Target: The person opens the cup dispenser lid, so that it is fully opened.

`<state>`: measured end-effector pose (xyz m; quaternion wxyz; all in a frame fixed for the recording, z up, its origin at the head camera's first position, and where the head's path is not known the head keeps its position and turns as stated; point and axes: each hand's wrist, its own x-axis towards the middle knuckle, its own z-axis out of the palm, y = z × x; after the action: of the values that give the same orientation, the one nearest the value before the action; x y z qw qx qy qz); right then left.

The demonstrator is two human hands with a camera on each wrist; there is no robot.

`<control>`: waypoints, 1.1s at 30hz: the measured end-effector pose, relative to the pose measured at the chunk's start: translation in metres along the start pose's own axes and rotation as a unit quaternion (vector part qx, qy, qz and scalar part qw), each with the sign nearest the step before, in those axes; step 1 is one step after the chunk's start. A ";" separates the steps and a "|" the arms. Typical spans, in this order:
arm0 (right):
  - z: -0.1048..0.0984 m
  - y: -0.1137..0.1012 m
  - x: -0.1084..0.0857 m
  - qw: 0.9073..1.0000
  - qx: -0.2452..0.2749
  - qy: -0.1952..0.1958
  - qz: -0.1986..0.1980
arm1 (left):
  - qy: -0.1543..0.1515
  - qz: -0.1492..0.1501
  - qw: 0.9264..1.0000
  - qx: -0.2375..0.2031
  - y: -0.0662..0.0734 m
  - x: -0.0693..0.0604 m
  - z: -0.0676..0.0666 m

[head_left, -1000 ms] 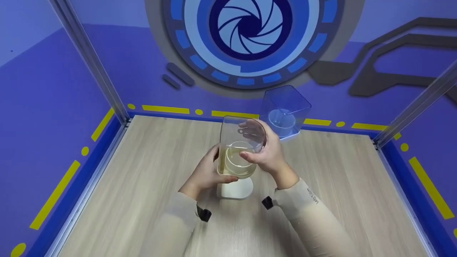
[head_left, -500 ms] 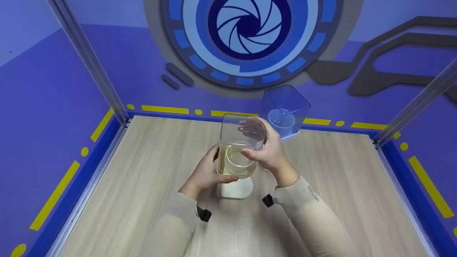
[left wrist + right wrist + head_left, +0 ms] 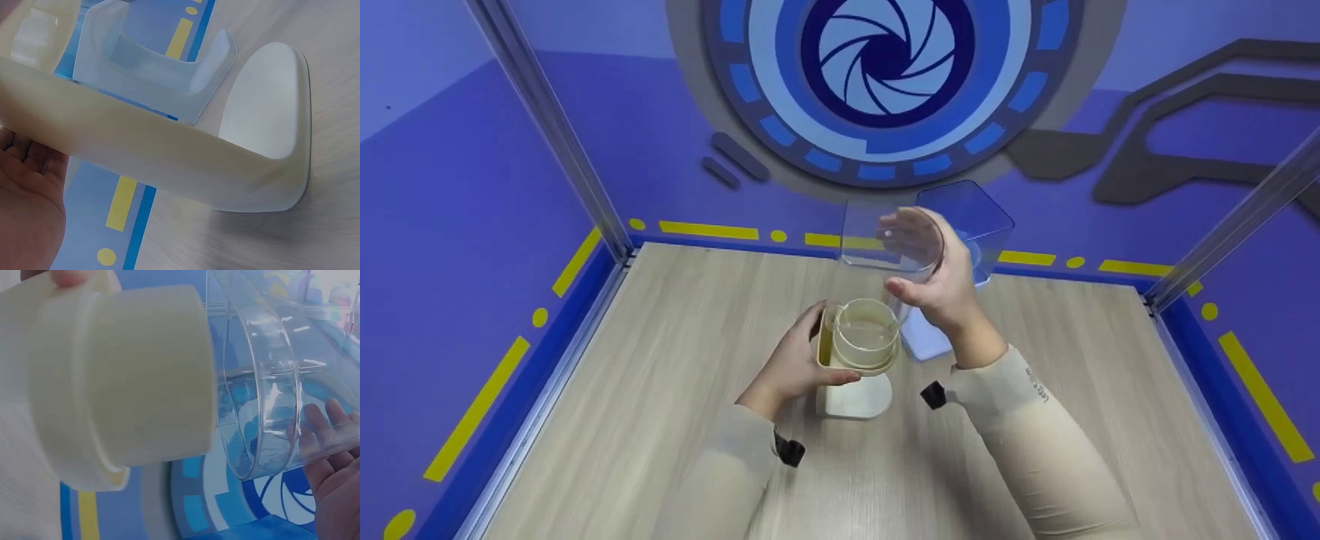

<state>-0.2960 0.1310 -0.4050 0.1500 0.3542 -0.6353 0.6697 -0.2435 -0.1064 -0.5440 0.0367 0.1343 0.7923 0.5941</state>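
Observation:
In the head view, my left hand (image 3: 791,356) grips the upper part of a cream stand (image 3: 859,397) with a flat rounded foot on the table. The stand carries a short round collar (image 3: 866,345), seen large in the right wrist view. My right hand (image 3: 949,289) holds a clear plastic container (image 3: 861,236), thumb on the near side and fingers round the far side. The container is above the collar, and in the right wrist view a gap shows between its round lower neck (image 3: 275,399) and the collar. The left wrist view shows the stand's upright (image 3: 140,143) in front of the left palm.
Behind the right hand stands a similar blue-tinted clear container (image 3: 979,214), partly hidden. Its pale blue stand (image 3: 926,341) shows below, with a U-shaped part (image 3: 157,73) in the left wrist view. Printed walls with metal posts enclose the wooden table (image 3: 682,322).
My right hand has lifted the clear container up and slightly right, off the collar, which now stands exposed. The left hand and cream stand have stayed in place.

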 end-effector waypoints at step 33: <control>0.009 0.049 0.033 0.963 -0.189 -0.017 0.191 | -0.006 0.032 0.999 -0.029 -0.002 0.002 -0.001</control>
<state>-0.3487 0.1072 -0.4206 0.0726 0.2029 -0.8088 0.5471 -0.2458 -0.1076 -0.5456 0.0263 0.1624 0.7700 0.6165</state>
